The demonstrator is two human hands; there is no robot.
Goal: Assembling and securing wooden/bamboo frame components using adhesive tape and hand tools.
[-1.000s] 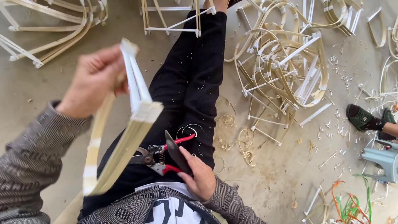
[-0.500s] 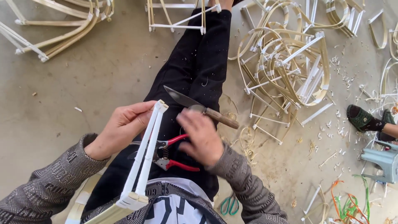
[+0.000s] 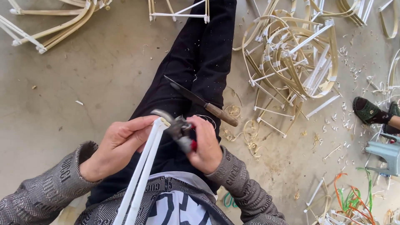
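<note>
Left hand: the left hand (image 3: 118, 143) is closed around the upper end of a bundle of long white-wrapped bamboo strips (image 3: 141, 177), fingers curled over it and thumb along its side.
Bundle position: the strips run from the lower middle of the view, over the person's lap, up to a tip just left of centre, tilted slightly to the right.
Right hand: the right hand (image 3: 206, 146) is clenched on the red handles of a pair of metal pincers (image 3: 177, 127); how far the handles are squeezed cannot be told.
Pincers: the grey metal head meets the top end of the bundle, touching it just beside the left hand's fingertips.
Knife: a long dark-bladed knife with a brown wooden handle (image 3: 202, 102) lies across the black trouser leg (image 3: 200, 62), apart from both hands.
Floor: the grey concrete floor (image 3: 83, 75) carries pale shavings and offcuts.
Right side: a heap of curved bamboo frames with white bindings (image 3: 291, 58) lies well apart from the hands.
Upper left: further bent bamboo frames (image 3: 50, 25) rest on the floor.
</note>
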